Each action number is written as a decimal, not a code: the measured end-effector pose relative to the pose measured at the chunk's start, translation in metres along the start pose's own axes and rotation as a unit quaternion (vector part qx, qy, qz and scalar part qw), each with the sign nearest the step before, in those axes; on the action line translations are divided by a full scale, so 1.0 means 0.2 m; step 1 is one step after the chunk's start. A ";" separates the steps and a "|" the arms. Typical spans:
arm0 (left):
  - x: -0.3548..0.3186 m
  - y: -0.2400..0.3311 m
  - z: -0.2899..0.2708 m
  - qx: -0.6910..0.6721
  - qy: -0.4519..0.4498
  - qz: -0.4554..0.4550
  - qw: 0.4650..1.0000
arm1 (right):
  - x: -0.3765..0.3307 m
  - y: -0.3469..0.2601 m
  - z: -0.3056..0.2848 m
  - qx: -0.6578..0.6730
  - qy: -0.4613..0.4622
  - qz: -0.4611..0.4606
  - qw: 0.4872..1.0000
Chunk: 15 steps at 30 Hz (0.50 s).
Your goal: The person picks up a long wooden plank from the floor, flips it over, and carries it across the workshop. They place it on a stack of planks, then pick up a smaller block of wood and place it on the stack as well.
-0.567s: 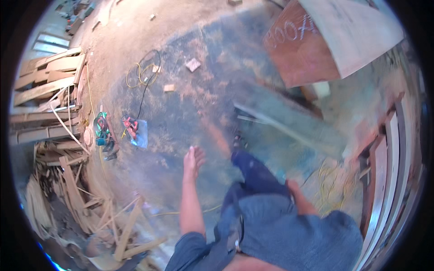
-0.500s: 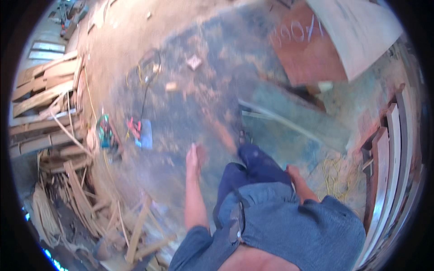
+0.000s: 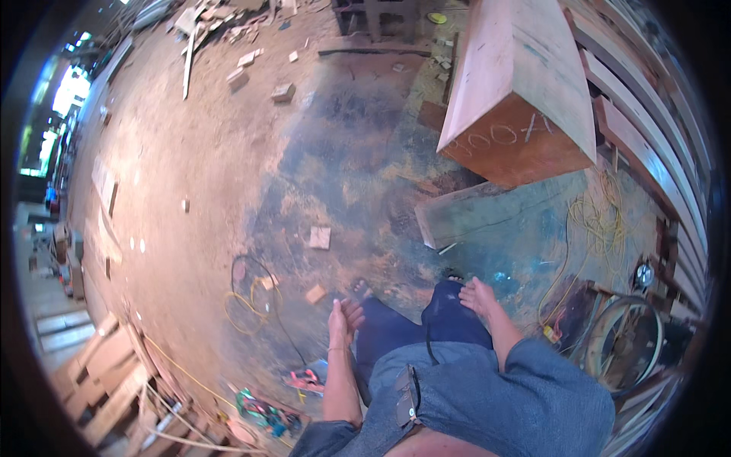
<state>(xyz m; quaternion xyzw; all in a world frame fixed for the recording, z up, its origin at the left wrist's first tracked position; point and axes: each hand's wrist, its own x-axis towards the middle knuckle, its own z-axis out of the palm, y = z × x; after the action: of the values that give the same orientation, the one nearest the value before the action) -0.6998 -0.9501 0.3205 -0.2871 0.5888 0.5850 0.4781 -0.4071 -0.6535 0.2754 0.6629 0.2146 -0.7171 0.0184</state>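
Observation:
My left hand (image 3: 345,317) hangs beside my left thigh, its fingers loosely bent and apart, with nothing in them. By my right thigh, my right hand (image 3: 478,296) is also empty, fingers slightly curled but not closed. Neither hand touches a tool or any wood. Ahead on the right is a big squared timber beam (image 3: 533,76) with chalk marks on its reddish end. A greyish plank (image 3: 495,213) lies below that end, in front of my feet. A small square wood piece (image 3: 320,238) and a small wood block (image 3: 315,294) lie on the dark floor ahead of my left hand.
Red (image 3: 306,380) and green power tools (image 3: 263,409) lie at lower left, near a looped cable (image 3: 255,295) and a pile of wood scraps (image 3: 114,381). Yellow cord (image 3: 598,225) and a spoked wheel (image 3: 628,339) are at right, near stacked long boards (image 3: 647,129).
I have moved forward and the view has swung: the beam looms larger, and the tools and scrap pile have slid toward the lower left. Both hands remain empty.

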 end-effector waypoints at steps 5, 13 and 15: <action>0.35 0.49 0.27 0.105 -0.088 -0.052 0.989 | -0.14 0.16 0.16 0.224 0.041 -0.013 0.974; 0.72 0.71 0.79 0.274 -0.135 -0.135 0.943 | 0.13 0.12 0.54 0.415 0.035 -0.050 0.908; 0.85 0.80 0.94 0.322 -0.209 -0.147 0.912 | 0.21 0.03 0.64 0.464 0.068 -0.082 0.880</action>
<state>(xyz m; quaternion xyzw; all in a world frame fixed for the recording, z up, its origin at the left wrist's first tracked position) -0.8640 -0.7069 0.2604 -0.0719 0.5833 0.3333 0.7372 -0.5317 -0.6906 0.2366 0.6229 -0.0881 -0.6866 -0.3645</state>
